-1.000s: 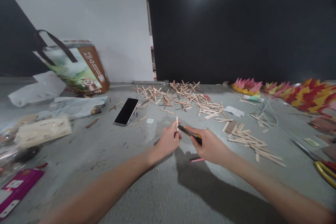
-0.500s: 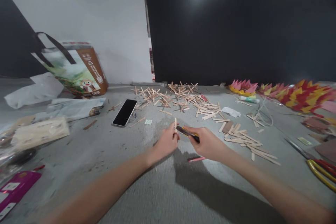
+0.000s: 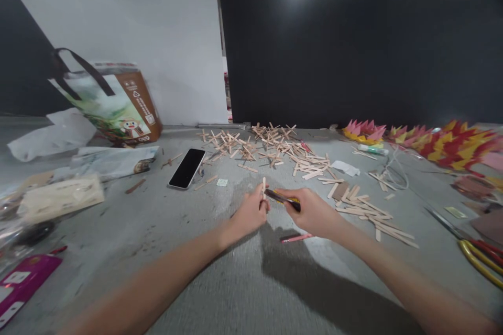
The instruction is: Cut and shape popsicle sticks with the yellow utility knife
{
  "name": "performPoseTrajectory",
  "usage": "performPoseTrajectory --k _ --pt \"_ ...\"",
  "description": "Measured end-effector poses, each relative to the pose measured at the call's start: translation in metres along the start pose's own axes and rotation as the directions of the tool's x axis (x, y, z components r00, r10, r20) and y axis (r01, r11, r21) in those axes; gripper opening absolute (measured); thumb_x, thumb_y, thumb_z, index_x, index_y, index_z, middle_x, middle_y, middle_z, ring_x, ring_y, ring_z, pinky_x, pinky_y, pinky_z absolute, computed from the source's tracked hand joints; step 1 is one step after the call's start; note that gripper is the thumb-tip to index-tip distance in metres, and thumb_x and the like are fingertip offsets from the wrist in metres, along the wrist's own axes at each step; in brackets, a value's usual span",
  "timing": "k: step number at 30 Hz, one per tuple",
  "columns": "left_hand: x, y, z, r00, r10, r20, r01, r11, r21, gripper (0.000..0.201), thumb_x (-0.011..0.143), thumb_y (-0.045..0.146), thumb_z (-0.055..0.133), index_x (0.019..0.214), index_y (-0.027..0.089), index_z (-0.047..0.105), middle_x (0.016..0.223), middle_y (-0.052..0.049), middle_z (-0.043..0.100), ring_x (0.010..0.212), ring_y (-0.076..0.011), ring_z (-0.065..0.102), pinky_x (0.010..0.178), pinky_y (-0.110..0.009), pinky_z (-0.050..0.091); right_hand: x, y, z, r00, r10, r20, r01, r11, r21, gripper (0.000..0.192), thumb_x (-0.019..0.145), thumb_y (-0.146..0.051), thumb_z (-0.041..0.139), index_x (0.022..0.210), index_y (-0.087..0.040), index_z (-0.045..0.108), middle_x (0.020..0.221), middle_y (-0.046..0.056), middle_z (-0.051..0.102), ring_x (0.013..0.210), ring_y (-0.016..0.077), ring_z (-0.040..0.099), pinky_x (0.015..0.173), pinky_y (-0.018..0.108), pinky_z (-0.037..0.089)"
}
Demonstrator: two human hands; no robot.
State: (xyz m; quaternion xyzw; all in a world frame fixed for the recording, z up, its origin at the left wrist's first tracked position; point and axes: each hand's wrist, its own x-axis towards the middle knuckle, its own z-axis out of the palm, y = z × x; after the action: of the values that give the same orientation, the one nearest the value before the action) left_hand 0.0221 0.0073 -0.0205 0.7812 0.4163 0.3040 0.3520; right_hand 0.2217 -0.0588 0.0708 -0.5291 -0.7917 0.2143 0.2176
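At the middle of the grey table (image 3: 220, 282), just above its surface, the left hand (image 3: 249, 213) pinches a short wooden craft stick (image 3: 263, 187) upright between thumb and fingertips, while the right hand (image 3: 312, 212) is closed around a dark tool with a yellow body (image 3: 283, 198), its tip meeting the stick near the left fingers. By its look the stick is very light, thin and stiff; it would likely snap or split along the grain if bent or pressed hard, so a hold low on the shaft, close to where the tool touches, seems the steadiest grip. A pink pen-like item (image 3: 294, 238) lies on the table just below the right hand. Farther back sit a scatter of crossed sticks (image 3: 271, 146), a loose row of plain sticks (image 3: 369, 209), a dark phone (image 3: 187, 168) and a printed bag (image 3: 113, 102); folded paper shapes in pink, red and yellow (image 3: 440, 141) line the far right. What the tool is, a knife or a marker, is hard to make out, since the right fingers cover most of it, and the stick's lower end is hidden in the left hand. Scissors with yellow handles (image 3: 477, 256) are cut off at the right edge
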Motion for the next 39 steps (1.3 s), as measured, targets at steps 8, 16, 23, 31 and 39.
performPoseTrajectory --k 8,16,23,31,39 --pt "-0.002 0.01 -0.006 1.0 0.018 -0.003 -0.018 0.999 -0.048 0.048 0.092 0.009 0.049 0.139 0.017 0.049 0.075 0.001 0.07 0.067 -0.0175 0.066 0.071 -0.029 0.049 -0.025 -0.003 0.045 0.987 0.052 -0.151 -0.072 0.989 -0.131 0.061 0.097 -0.018 0.048 0.158 -0.017 0.052 0.082 0.009 0.08 0.049 0.0163 0.059 0.056 0.026 0.038" --pt "-0.001 0.004 -0.002 0.999 0.028 -0.016 -0.029 0.998 -0.053 0.049 0.089 0.01 0.05 0.137 0.017 0.051 0.077 0.001 0.073 0.066 -0.0168 0.065 0.067 -0.028 0.046 0.0 -0.012 -0.006 1.0 -0.002 -0.021 0.0 0.997 -0.083 0.047 0.092 -0.015 0.051 0.133 -0.022 0.074 0.086 0.006 0.081 0.058 0.015 0.06 0.06 0.023 0.042" --pt "-0.002 0.01 -0.007 0.999 0.031 -0.031 -0.034 0.995 -0.097 0.042 0.095 0.013 0.049 0.137 0.016 0.049 0.077 0.0 0.071 0.066 -0.0167 0.064 0.067 -0.028 0.047 -0.023 -0.004 0.049 0.985 0.046 -0.168 -0.084 0.97 -0.226 0.061 0.097 -0.02 0.047 0.158 -0.013 0.051 0.072 0.008 0.077 0.048 0.018 0.057 0.054 0.027 0.036" --pt "-0.002 0.01 -0.006 0.998 0.053 -0.026 -0.054 0.996 -0.067 0.041 0.096 0.015 0.048 0.138 0.014 0.05 0.076 0.0 0.07 0.065 -0.0166 0.063 0.068 -0.029 0.047 -0.008 -0.013 0.008 0.998 0.003 -0.065 -0.013 0.989 -0.15 0.051 0.095 -0.016 0.049 0.143 -0.025 0.067 0.084 0.004 0.079 0.052 0.0138 0.056 0.054 0.024 0.033" --pt "-0.001 0.008 -0.006 0.998 0.04 -0.045 -0.044 0.993 -0.105 0.041 0.095 0.013 0.049 0.136 0.017 0.05 0.077 0.0 0.071 0.065 -0.0164 0.063 0.066 -0.028 0.047 -0.02 -0.005 0.043 0.988 0.031 -0.154 -0.061 0.979 -0.194 0.06 0.097 -0.02 0.046 0.156 -0.014 0.053 0.068 0.005 0.074 0.045 0.016 0.05 0.053 0.028 0.031"
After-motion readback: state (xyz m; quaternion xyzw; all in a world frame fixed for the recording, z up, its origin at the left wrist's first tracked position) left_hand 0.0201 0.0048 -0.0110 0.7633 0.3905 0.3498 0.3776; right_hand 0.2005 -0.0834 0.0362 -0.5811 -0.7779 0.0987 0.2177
